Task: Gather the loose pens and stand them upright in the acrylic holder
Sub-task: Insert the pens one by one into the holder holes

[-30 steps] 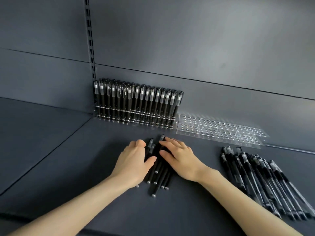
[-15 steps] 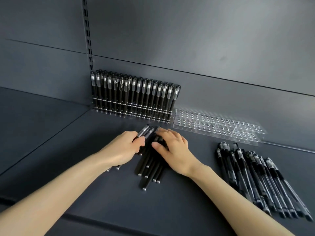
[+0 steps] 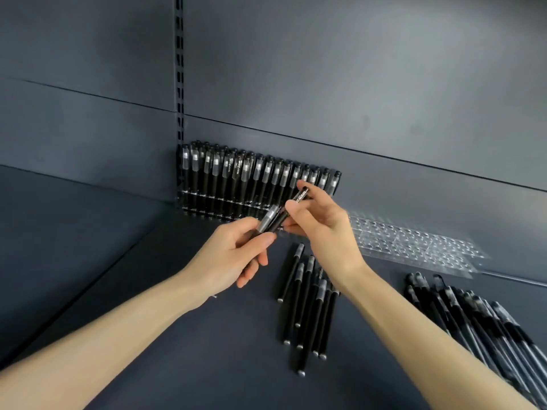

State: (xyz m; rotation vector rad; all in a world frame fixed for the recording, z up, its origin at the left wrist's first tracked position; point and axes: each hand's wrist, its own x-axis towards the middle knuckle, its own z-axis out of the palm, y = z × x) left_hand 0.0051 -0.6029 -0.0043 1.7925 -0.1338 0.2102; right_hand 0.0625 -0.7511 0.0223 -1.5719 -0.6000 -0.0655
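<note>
My left hand [image 3: 236, 255] grips a small bunch of black pens [image 3: 270, 221] raised above the shelf, caps pointing up and right. My right hand [image 3: 322, 229] pinches one black pen [image 3: 300, 196] out of that bunch, just in front of the filled acrylic holder [image 3: 257, 184], where several pens stand upright against the back wall. An empty clear acrylic holder [image 3: 414, 242] lies to the right of it. Several loose pens [image 3: 307, 300] lie on the shelf below my right wrist.
A second, larger pile of loose black pens [image 3: 479, 321] is spread at the right on the dark shelf [image 3: 177, 335]. A slotted upright rail [image 3: 179, 69] runs up the back wall at the corner. The shelf's left section lies beyond a seam.
Both hands have risen off the shelf. My left hand picked up a bunch of pens from the middle pile, and my right hand now pinches one of them near the filled holder.
</note>
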